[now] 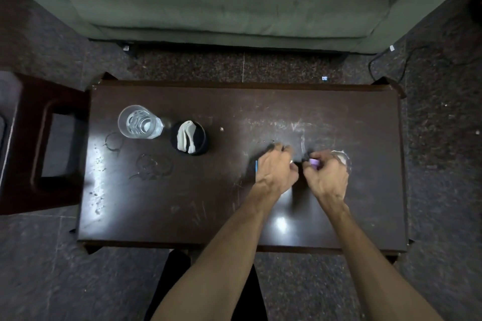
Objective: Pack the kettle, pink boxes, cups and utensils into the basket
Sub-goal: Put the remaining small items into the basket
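Hands meet right of centre on the dark wooden counter [182,216]. The left hand [275,173] is curled over something flat with a thin blue edge [256,166] showing at its left side; what it is cannot be told, nor how firm the grip is. The right hand [329,176] has its grip closed on a small lilac piece [314,162], perhaps a cap or lid, pinched at the fingertips. Just behind that hand a pale round object [341,157] peeps out, mostly hidden. At the upper left of the counter a clear drinking glass [139,122] stands upright, touching or just beside a dark round cup [189,138] with white cloth inside. No basket, kettle or pink boxes are visible. By appearances, packing has not reached the cups; the hands seem busy with a small item. Next comes finishing that, then finding the basket, which is out of frame.
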Motion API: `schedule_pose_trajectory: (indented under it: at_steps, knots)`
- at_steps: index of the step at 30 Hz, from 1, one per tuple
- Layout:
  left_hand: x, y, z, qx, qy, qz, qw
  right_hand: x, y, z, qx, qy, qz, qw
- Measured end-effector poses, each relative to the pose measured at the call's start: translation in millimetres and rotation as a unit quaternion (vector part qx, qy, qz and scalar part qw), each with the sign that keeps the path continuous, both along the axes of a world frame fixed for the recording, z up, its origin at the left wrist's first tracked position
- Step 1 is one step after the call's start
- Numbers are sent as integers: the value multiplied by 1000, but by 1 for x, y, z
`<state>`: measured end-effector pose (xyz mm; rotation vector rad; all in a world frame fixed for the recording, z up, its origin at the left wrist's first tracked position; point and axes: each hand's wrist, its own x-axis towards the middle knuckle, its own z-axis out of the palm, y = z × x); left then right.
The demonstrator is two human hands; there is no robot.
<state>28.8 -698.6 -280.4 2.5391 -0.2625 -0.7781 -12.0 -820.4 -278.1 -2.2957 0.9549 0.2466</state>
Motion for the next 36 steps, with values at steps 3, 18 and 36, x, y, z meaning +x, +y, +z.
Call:
schedule_pose_trajectory:
  at_steps: [3,18,36]
  knots:
    - [7,22,9,-33,-5,49,998,12,22,12,39,-10,-10,999]
    - [72,184,91,-147,-190,275,931,115,193,95,82,-176,57,979]
    - [83,582,139,-32,-264,507,820,176,600,124,179,-136,342,912]
